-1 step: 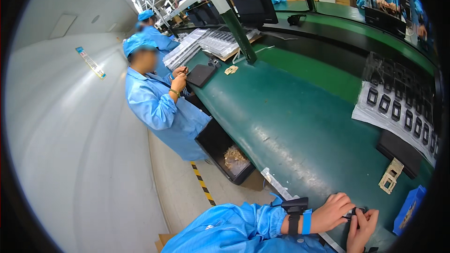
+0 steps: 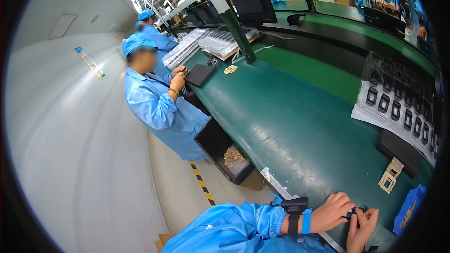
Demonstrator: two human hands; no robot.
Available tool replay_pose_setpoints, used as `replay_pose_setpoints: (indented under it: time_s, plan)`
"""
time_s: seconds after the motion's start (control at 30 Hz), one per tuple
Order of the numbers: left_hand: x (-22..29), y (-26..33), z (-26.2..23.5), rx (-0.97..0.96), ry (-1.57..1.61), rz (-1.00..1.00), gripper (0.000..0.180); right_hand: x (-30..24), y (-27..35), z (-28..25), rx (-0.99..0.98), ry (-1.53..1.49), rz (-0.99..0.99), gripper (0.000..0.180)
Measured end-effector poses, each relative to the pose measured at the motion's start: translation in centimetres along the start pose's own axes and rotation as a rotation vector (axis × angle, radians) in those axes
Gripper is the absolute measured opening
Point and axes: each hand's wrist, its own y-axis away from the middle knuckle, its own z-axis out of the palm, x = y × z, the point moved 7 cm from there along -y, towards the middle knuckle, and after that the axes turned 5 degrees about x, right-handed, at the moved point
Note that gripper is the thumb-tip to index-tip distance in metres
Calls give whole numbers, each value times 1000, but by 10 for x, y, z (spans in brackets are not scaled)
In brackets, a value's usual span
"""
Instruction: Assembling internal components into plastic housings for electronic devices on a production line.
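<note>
A small black part (image 2: pixel 348 214) lies between my two hands, low over the green tabletop near the right front. My left hand (image 2: pixel 331 212) has its fingers bent down and closed on the part's left side. On its right side, my right hand (image 2: pixel 362 228) pinches it between thumb and fingers. Fingers cover much of the part, so its exact kind cannot be made out. A beige frame-like piece (image 2: pixel 390 176) with square openings lies farther to the right, beyond my hands. Next to my right hand stands a blue bin (image 2: pixel 408 210) with small pieces inside.
Black rectangular frames (image 2: pixel 396 110) sit in rows on a clear tray at the far right, behind a black pad (image 2: pixel 398 152). A green post (image 2: pixel 238 35) rises from the table. At left, a co-worker (image 2: pixel 152 91) works beside a black bin (image 2: pixel 220 152) holding beige scraps.
</note>
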Motion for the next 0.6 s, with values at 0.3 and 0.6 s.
replay_pose_setpoints:
  time_s: [0.3, 0.6]
  plan:
    - [9, 4, 17, -42, 63, 5, 45, 9, 3, -2, 203, -67, 86, 13]
    - [5, -5, -8, -41, -201, 32, 46, 11, -17, 5, 237, -55, 253, 21]
